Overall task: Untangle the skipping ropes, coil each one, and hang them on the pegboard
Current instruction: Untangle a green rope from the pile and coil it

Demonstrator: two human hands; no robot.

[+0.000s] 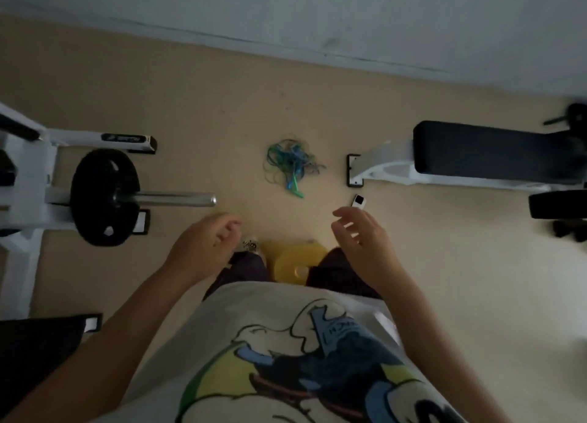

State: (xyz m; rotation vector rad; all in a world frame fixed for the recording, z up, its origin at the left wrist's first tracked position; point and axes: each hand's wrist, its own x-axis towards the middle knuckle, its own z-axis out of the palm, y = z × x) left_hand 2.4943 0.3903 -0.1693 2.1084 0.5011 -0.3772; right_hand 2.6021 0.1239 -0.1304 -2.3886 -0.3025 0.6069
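Observation:
A tangled heap of green and blue skipping ropes (290,165) lies on the beige carpet ahead of me, with green and blue handles sticking out at its near side. My left hand (206,241) hangs in front of my body with loosely curled fingers and holds nothing. My right hand (359,235) is raised beside it, fingers relaxed and empty. Both hands are well short of the ropes. No pegboard is in view.
A barbell with a black weight plate (104,197) on a white rack stands at the left, its steel sleeve (178,199) pointing toward the middle. A black padded bench (489,151) on a white frame is at the right. A small white device (359,200) lies on the carpet. Yellow discs (295,260) sit by my feet.

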